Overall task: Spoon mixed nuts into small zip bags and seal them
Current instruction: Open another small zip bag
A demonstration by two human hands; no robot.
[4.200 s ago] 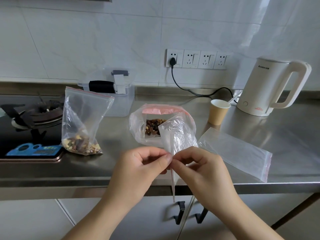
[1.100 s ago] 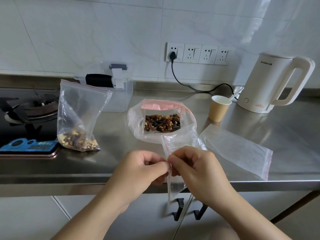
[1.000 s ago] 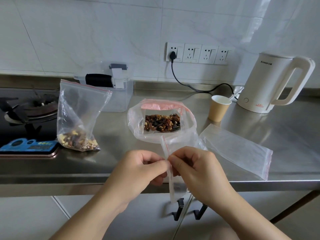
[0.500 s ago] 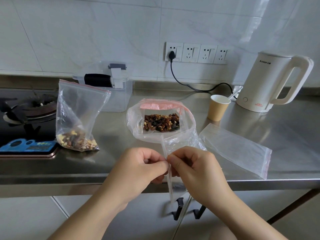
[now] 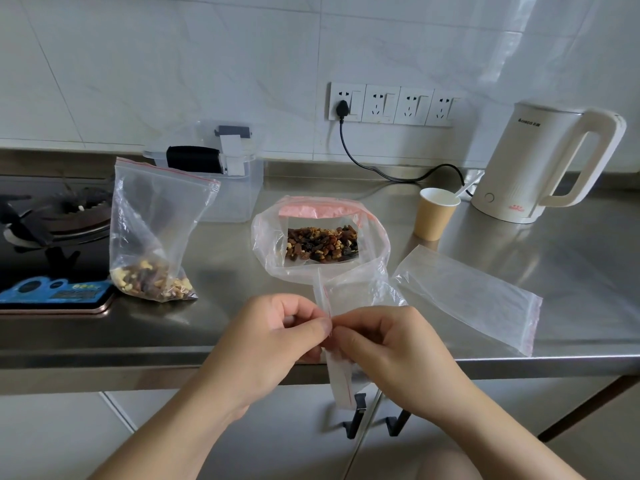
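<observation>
Wall: I see pale marbled tiles (image 5: pixel 173 64), evenly lit, with four sockets (image 5: pixel 389 105), one plugged in.
Counter: brushed steel worktop (image 5: pixel 554 258), reflective.
Below: grey cabinet doors (image 5: pixel 52 438) with dark handles (image 5: pixel 356 415).
Left: black gas hob (image 5: pixel 52 216).

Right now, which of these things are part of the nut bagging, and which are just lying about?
In use: small clear zip bag pinched by left hand and right hand; open bag of mixed nuts; partly filled bag; flat spare bag.

Idle: white kettle; paper cup; plastic box.
</observation>
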